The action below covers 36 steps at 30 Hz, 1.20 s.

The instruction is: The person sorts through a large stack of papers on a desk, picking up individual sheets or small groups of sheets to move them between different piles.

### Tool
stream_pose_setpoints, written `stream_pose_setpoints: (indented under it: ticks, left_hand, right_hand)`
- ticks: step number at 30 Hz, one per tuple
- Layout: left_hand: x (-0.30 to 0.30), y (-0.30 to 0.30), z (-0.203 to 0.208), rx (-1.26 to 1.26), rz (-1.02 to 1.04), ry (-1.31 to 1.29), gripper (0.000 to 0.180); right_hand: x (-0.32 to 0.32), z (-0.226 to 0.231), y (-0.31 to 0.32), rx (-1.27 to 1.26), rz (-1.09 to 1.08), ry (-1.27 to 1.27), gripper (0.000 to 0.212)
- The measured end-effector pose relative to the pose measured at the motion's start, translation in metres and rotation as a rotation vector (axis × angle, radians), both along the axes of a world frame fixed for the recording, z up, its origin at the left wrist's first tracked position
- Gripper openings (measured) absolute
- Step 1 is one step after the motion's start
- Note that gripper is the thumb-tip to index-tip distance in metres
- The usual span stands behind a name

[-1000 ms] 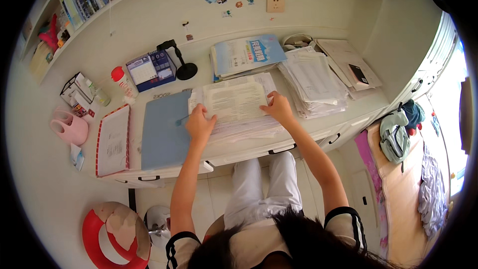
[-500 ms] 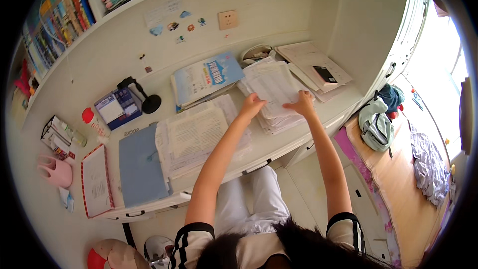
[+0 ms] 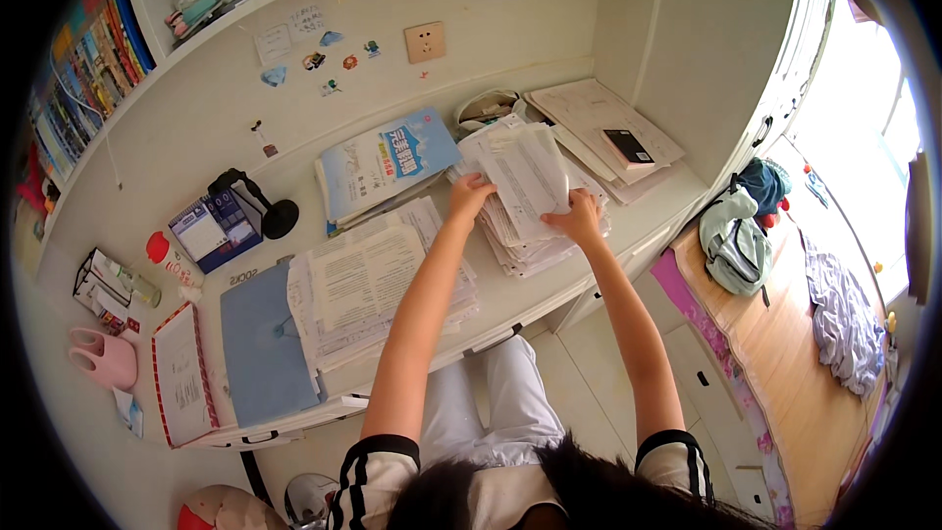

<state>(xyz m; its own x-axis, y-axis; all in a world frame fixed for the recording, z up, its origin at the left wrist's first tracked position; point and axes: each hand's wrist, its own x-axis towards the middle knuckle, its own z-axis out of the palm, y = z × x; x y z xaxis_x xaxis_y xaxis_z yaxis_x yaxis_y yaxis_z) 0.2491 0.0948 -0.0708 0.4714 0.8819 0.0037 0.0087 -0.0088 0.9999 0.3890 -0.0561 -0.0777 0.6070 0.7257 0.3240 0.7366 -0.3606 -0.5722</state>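
A white printed paper sheet (image 3: 530, 182) is raised at a tilt above a thick, uneven stack of papers (image 3: 535, 257). My right hand (image 3: 577, 217) pinches it near its lower right corner. At the opposite edge, my left hand (image 3: 472, 197) has its fingers closed on the sheet's side. Whether one sheet or a thin bundle is held cannot be made out. Left of my forearm lies another spread of printed papers (image 3: 368, 275), partly on a blue folder (image 3: 260, 344). Behind it sits a pile of books with a blue cover (image 3: 388, 162) on top.
Right of the stack, a black-and-white box (image 3: 628, 148) rests on large papers (image 3: 589, 118). A pouch (image 3: 489, 108) lies behind. Leftward are a black stand (image 3: 281, 219), desk calendar (image 3: 216, 230), red-capped bottle (image 3: 174, 259), pink holder (image 3: 103, 359) and red-edged tray (image 3: 183, 378).
A sheet that lay on the stack is now lifted and tilted between my hands. My right hand has closed on its corner. The whole view has shifted slightly.
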Motion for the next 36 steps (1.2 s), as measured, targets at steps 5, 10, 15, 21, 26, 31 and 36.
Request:
stream_pose_setpoints:
  ticks: [5, 10, 15, 21, 26, 31, 36]
  left_hand:
    - [-0.010, -0.007, 0.021, -0.002, -0.196, -0.022, 0.031]
    - [-0.049, -0.004, 0.025, -0.377, -0.242, -0.475, 0.020]
    - [-0.114, -0.029, 0.055, 0.024, -0.208, -0.035, 0.019]
    - [-0.226, -0.046, 0.054, -0.051, -0.001, 0.025, 0.017]
    - [-0.300, -0.052, 0.016, 0.121, 0.192, 0.129, 0.015]
    - [-0.330, -0.065, 0.005, 0.322, 0.324, 0.445, 0.013]
    - [-0.302, -0.075, 0.024, 0.674, 0.394, 0.840, 0.012]
  right_hand:
    - [0.015, -0.022, -0.003, 0.371, -0.064, 0.360, 0.032]
    - [-0.004, 0.011, -0.005, 0.524, 0.141, 0.710, 0.021]
    - [-0.036, 0.037, -0.004, 0.476, 0.252, 0.811, 0.023]
    - [-0.109, 0.043, 0.026, 0.443, 0.512, 0.901, 0.025]
    - [-0.159, 0.002, 0.080, 0.221, 0.602, 0.852, 0.034]
    - [-0.197, -0.007, 0.093, 0.170, 0.499, 0.340, 0.046]
    - [-0.186, -0.005, 0.077, 0.320, 0.391, 0.144, 0.046]
